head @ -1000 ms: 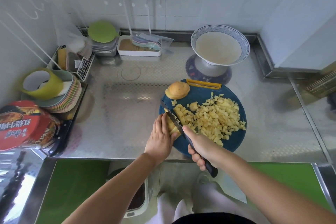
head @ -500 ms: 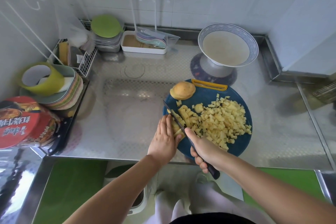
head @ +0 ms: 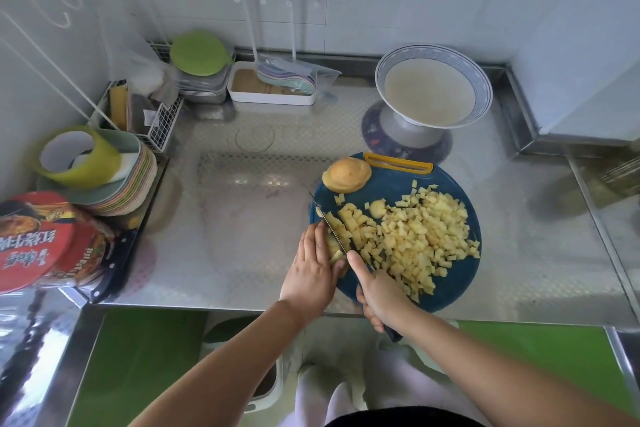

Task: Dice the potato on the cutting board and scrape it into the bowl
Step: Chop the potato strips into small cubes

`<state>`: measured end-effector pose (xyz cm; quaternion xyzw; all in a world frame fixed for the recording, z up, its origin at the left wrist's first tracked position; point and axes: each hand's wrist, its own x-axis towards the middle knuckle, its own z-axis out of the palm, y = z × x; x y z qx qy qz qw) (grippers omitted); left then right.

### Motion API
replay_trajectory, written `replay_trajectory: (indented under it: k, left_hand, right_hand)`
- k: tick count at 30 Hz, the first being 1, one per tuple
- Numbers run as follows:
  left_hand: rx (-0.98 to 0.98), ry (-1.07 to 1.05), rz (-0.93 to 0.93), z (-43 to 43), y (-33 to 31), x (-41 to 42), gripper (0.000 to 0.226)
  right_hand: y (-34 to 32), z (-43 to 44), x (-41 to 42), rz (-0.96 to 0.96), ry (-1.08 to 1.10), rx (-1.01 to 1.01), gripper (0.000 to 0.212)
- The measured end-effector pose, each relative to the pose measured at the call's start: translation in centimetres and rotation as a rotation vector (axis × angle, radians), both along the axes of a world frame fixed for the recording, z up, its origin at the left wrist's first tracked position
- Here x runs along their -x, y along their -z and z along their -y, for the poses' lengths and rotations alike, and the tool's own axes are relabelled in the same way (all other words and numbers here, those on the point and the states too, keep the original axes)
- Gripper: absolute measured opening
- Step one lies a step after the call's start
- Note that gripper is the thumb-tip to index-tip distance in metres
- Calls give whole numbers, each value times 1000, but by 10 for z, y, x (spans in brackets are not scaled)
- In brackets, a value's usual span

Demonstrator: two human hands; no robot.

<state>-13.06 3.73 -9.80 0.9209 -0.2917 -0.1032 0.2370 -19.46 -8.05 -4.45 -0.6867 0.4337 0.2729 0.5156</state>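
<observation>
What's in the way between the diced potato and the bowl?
Nothing loose. Only the yellow handle on the far rim of the cutting board lies between the diced potato and the bowl; the uncut potato piece sits off to the left.

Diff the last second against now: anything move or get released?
Nothing clear beyond camera sway: right hand still grips the knife, blade across the potato strips under the left hand. The diced pile, potato end and bowl unmoved.
</observation>
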Motion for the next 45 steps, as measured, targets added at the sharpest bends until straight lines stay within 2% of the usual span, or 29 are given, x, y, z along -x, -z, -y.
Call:
replay_trajectory:
  k: [6, 14, 20, 25, 34, 42, 45]
  left_hand:
    - [-72, 30, -3, 0, -5, 1, 98]
    - [-26, -56, -40, 8, -12, 3, 89]
    - [1, -21, -31, 26, -17, 4, 89]
    - [20, -52, -34, 41, -14, 0, 89]
    - [94, -64, -170, 29, -15, -4, 112]
    - [110, -86, -124, 24, -17, 4, 82]
    - [63, -86, -66, 27, -16, 8, 84]
  right_hand:
    - [-2, 14, 5, 81, 16, -102, 71]
    - [-3, 43, 30, 157, -29, -138, 71]
    - [3, 44, 45, 186, 82, -171, 73]
    - [0, 42, 46, 234, 74, -138, 72]
    - [-30, 43, 43, 243, -5, -187, 73]
    - [-24, 29, 36, 185, -25, -75, 73]
    - [-22, 24, 36, 164, -16, 5, 70]
